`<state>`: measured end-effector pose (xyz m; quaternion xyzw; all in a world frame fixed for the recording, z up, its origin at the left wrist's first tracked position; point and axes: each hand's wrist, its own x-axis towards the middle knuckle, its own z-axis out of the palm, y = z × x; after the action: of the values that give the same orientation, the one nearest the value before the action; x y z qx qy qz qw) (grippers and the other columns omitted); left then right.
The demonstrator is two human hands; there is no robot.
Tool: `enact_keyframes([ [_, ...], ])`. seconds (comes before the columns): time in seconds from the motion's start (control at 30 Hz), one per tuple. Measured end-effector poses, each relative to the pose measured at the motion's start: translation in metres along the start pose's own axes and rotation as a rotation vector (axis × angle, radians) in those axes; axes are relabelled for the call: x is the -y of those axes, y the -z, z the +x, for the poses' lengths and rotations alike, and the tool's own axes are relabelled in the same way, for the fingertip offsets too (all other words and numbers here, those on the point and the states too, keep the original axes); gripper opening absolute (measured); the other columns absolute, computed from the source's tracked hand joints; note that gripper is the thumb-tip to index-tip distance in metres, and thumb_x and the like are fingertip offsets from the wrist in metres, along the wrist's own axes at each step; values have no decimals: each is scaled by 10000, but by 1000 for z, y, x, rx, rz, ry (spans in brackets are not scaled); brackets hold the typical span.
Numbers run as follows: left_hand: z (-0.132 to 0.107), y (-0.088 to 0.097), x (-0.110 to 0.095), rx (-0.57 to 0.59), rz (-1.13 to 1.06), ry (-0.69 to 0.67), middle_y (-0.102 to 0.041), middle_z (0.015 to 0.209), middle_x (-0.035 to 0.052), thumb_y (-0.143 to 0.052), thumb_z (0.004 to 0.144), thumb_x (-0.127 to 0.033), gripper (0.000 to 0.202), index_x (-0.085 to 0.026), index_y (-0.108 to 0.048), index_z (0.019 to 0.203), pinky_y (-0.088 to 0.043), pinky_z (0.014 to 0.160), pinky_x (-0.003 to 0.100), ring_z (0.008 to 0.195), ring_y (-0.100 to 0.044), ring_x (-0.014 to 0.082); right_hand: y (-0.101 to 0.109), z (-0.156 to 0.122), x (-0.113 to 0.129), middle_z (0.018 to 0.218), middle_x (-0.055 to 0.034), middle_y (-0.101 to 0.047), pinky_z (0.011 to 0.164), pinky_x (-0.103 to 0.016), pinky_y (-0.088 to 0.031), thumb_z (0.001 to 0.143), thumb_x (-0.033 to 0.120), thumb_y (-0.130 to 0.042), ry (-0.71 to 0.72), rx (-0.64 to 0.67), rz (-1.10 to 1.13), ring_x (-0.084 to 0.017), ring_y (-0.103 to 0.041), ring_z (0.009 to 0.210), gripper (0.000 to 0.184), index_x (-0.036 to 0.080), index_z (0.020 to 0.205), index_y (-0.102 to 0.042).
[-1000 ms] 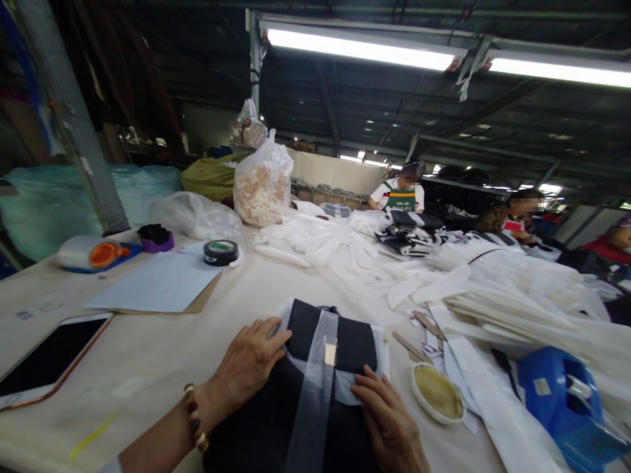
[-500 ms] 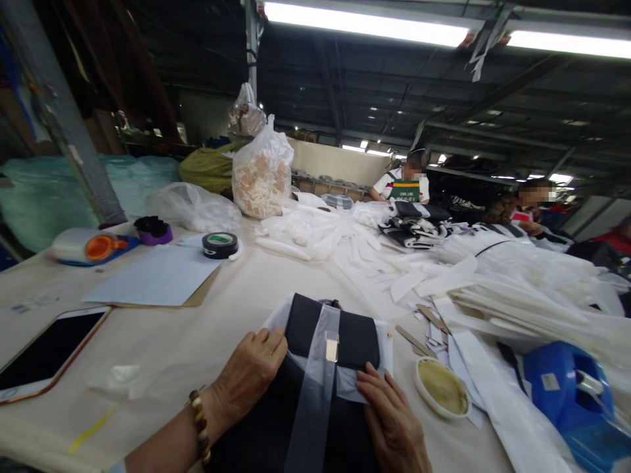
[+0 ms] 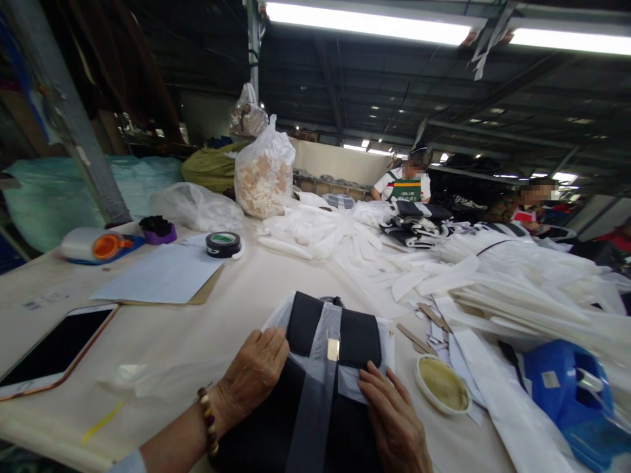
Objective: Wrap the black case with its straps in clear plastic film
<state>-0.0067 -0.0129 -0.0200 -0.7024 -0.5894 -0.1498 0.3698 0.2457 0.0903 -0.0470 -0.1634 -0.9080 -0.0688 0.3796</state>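
A black bag (image 3: 340,427) lies before me on the table, its short flap (image 3: 310,325) at the top. Down its middle runs a translucent strip (image 3: 313,387), passing by a gold clasp (image 3: 333,348). White translucent sheeting (image 3: 351,382) shows under the flap and at both sides. My left hand (image 3: 259,364), with a beaded bracelet on its wrist, has its fingers curled over the flap's left edge. The fingertips are partly hidden there. On the right side, my right hand (image 3: 394,414) rests with fingers stretched over the sheeting and the bag, near the flap's lower right corner.
Left on the table are a phone (image 3: 59,348), paper sheets (image 3: 158,272), black tape (image 3: 223,244) and a tape dispenser (image 3: 93,246). A dish of yellowish paste (image 3: 442,384) and a blue container (image 3: 566,394) stand right. White sheeting (image 3: 517,295) is heaped behind; two people sit beyond.
Both hands keep nearly the same places on the bag. The whole view has shifted slightly, with the table things appearing a little farther right.
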Motion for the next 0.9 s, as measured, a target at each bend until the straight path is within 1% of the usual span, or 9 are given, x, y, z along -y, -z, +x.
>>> enact_keyframes([
  [0.07,-2,-2,1,-16,-70,-5,-611,973,117,-320,805,23,301,-92,-584,894,-404,818,373,932,-529,241,1,0,0,1001,-62,-691,908,-394,-484,861,79,-417,21,-10,3,-206,-599,1062,245,167,1020,-580],
  [0.17,-3,-2,4,59,-223,-30,-568,1021,121,-348,821,-28,258,-95,-563,945,-364,885,399,995,-481,250,1,2,1,992,-70,-692,878,-373,-508,861,87,-414,-13,-4,5,-202,-617,1032,238,162,1002,-590],
  [0.27,0,1,6,172,-319,-22,-548,926,81,-411,851,-96,140,-135,-545,859,-385,809,377,900,-479,231,0,4,2,980,-71,-693,876,-348,-509,854,61,-394,-26,-27,0,-189,-624,1017,262,160,988,-597],
  [0.37,3,3,7,234,-355,-14,-525,818,42,-422,854,-81,138,-159,-511,783,-394,706,343,788,-469,209,0,4,1,982,-72,-692,907,-343,-476,844,41,-386,-10,-54,-30,-183,-617,1028,279,156,981,-600],
  [0.5,3,3,8,280,-320,-34,-542,819,34,-481,816,-37,128,-158,-522,815,-412,672,326,754,-473,200,0,-2,-2,1014,-56,-691,930,-352,-426,843,46,-408,9,-28,-108,-182,-611,1035,276,169,1007,-593],
  [0.57,3,2,8,286,-282,-26,-564,876,46,-495,803,-19,148,-154,-534,850,-431,688,326,796,-494,206,-1,-5,-4,1028,-50,-687,920,-349,-422,852,53,-410,-9,1,-123,-179,-608,1039,274,176,1023,-585],
  [0.67,5,1,6,282,-242,24,-572,1029,89,-460,817,-13,193,-140,-543,937,-461,738,339,956,-510,233,-2,-5,-4,1010,-49,-690,896,-334,-436,865,64,-402,-44,-5,-118,-171,-618,1018,259,176,1018,-579],
  [0.8,8,1,8,335,-264,43,-593,1014,100,-392,791,23,292,-123,-549,989,-505,753,344,954,-541,222,1,4,0,952,-34,-705,829,-316,-476,877,91,-382,-66,-20,-125,-164,-651,940,241,183,970,-584],
  [0.9,2,-2,10,258,-305,68,-563,1117,137,-368,722,50,400,-90,-527,1061,-477,909,379,1082,-499,230,5,12,3,919,-21,-713,783,-310,-498,875,104,-366,-77,-21,-129,-164,-666,893,245,194,935,-586],
])
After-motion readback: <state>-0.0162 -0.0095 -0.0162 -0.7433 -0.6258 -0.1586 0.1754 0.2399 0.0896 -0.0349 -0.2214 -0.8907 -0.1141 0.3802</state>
